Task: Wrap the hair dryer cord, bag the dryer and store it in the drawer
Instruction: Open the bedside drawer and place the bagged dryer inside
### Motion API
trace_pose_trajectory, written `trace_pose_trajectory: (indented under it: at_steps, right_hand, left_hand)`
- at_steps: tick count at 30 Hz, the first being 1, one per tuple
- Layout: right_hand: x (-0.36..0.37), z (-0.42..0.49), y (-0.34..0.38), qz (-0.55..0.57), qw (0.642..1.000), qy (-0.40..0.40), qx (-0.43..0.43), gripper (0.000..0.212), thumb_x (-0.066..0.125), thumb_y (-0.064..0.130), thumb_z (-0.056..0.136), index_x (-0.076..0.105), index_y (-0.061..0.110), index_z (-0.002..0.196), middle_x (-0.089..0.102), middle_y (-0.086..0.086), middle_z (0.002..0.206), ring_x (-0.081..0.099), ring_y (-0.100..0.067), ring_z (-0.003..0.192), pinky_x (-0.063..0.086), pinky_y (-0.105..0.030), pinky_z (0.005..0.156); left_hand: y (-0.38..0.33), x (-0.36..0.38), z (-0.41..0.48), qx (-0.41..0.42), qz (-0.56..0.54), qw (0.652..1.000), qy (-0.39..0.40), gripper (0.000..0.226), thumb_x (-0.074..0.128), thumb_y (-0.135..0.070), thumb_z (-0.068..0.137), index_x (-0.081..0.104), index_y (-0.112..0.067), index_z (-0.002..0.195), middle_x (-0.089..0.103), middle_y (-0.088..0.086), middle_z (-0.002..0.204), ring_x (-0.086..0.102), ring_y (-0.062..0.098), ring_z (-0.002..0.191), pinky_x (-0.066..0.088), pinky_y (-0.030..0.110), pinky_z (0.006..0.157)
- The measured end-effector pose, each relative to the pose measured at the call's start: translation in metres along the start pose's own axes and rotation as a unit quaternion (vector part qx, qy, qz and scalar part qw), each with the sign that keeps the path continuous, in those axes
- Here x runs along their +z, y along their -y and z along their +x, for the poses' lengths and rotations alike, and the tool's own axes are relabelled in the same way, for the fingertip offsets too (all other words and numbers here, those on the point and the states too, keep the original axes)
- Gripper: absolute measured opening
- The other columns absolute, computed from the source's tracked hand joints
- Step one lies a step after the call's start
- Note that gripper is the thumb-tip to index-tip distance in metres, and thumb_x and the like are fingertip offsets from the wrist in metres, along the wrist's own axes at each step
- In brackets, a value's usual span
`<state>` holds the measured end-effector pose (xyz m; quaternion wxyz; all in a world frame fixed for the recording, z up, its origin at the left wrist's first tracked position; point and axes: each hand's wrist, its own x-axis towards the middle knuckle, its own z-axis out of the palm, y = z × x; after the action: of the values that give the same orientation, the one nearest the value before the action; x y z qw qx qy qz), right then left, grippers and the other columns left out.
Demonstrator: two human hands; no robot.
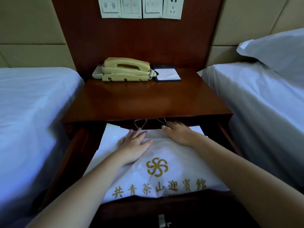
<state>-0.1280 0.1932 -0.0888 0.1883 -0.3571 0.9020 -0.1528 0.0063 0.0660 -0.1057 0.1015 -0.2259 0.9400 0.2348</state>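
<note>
The table (pixel 148 99) is made of dark red-brown wood, polished to a gloss. The bag (pixel 164 175) is of thin, matt white cloth, creased, with gold print. The telephone (pixel 126 69) is of smooth cream plastic. The bed sheets (pixel 32 104) are of matt white cloth. The notepad (pixel 167 74) is of plain white paper.

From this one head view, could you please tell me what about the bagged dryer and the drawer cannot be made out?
- Hair dryer and cord: hidden by the opaque white bag.
- Back of the drawer: covered by the nightstand top.
- Drawstring loops: their ends vanish under that top.
- Right hand: fingertips in shadow there; the left hand lies flat.
- Drawer front: dark, cut by the bottom edge.
</note>
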Motion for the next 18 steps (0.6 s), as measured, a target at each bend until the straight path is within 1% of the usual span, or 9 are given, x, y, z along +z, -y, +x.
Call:
trace_pose_trajectory:
  at_steps: [2,4,6,8,11,13,15,16,18]
  right_hand:
    - [-0.003,-0.017,-0.007,0.003,0.999,0.027,-0.023,0.056,0.028,0.045,0.099,0.022,0.021,0.148,0.013,-0.001,0.159,0.006,-0.018,0.147,0.007,-0.037,0.120]
    - [-0.007,-0.038,-0.013,0.003,0.997,0.058,-0.043,0.053,0.031,0.046,0.098,0.024,0.026,0.147,0.014,0.002,0.159,0.010,-0.015,0.146,0.007,-0.033,0.120]
    - [-0.014,-0.061,-0.013,0.000,0.995,0.075,-0.060,0.051,0.035,0.044,0.097,0.028,0.028,0.146,0.019,0.006,0.157,0.017,-0.013,0.145,0.009,-0.027,0.117]
    - [-0.026,-0.084,-0.009,0.008,0.992,0.101,-0.074,0.053,0.044,0.043,0.095,0.030,0.032,0.144,0.019,0.009,0.157,0.018,-0.011,0.144,0.012,-0.025,0.115]
    - [-0.040,-0.115,-0.009,-0.009,0.985,0.148,-0.090,0.061,0.053,0.050,0.087,0.028,0.042,0.143,0.012,0.015,0.157,0.013,-0.006,0.144,0.012,-0.026,0.117]
    - [-0.040,-0.133,-0.012,-0.039,0.980,0.170,-0.094,0.069,0.055,0.054,0.084,0.021,0.047,0.143,0.005,0.017,0.157,0.008,-0.005,0.144,0.009,-0.025,0.117]
    - [-0.032,-0.145,-0.016,-0.077,0.976,0.177,-0.102,0.078,0.055,0.058,0.082,0.009,0.048,0.144,-0.007,0.014,0.158,0.000,-0.007,0.146,0.007,-0.030,0.119]
    - [-0.027,-0.148,-0.018,-0.094,0.974,0.176,-0.106,0.080,0.054,0.059,0.083,0.004,0.048,0.144,-0.012,0.012,0.158,-0.004,-0.011,0.146,0.006,-0.034,0.120]
    - [-0.016,-0.150,-0.021,-0.109,0.975,0.166,-0.101,0.080,0.050,0.058,0.085,-0.005,0.050,0.143,-0.020,0.010,0.157,-0.009,-0.019,0.146,0.005,-0.042,0.120]
  left_hand:
    - [-0.002,-0.004,-0.007,0.013,-0.025,1.000,0.004,0.055,0.031,-0.049,0.098,0.024,-0.029,0.149,0.005,-0.005,0.161,-0.002,0.013,0.147,0.003,0.033,0.117]
    - [-0.006,-0.007,-0.020,0.034,-0.058,0.998,0.014,0.054,0.034,-0.046,0.098,0.027,-0.025,0.148,0.013,-0.002,0.160,0.006,0.014,0.147,0.007,0.028,0.116]
    - [-0.010,-0.009,-0.037,0.063,-0.108,0.992,0.033,0.054,0.037,-0.042,0.099,0.028,-0.024,0.148,0.022,-0.003,0.158,0.016,0.013,0.145,0.015,0.020,0.110]
    - [-0.012,-0.010,-0.056,0.104,-0.150,0.981,0.059,0.051,0.043,-0.037,0.097,0.033,-0.025,0.145,0.029,-0.008,0.154,0.030,0.005,0.137,0.024,0.009,0.099]
    - [-0.011,-0.013,-0.085,0.178,-0.119,0.974,0.072,0.054,0.055,-0.035,0.092,0.035,-0.033,0.142,0.034,-0.021,0.144,0.030,-0.009,0.129,0.018,-0.008,0.091]
    - [-0.007,-0.014,-0.098,0.199,-0.074,0.975,0.071,0.060,0.058,-0.043,0.088,0.030,-0.044,0.141,0.028,-0.023,0.144,0.024,-0.007,0.134,0.015,-0.003,0.099]
    - [-0.004,-0.012,-0.105,0.197,-0.018,0.978,0.072,0.067,0.058,-0.049,0.086,0.020,-0.052,0.141,0.016,-0.015,0.155,0.011,0.003,0.144,0.014,0.018,0.113]
    - [-0.004,-0.009,-0.107,0.194,0.020,0.978,0.067,0.069,0.056,-0.051,0.087,0.014,-0.053,0.142,0.009,-0.012,0.158,0.006,0.006,0.146,0.013,0.027,0.116]
    - [-0.004,-0.003,-0.107,0.189,0.093,0.976,0.052,0.071,0.049,-0.052,0.090,0.002,-0.051,0.144,-0.001,-0.010,0.160,0.000,0.010,0.147,0.011,0.035,0.116]
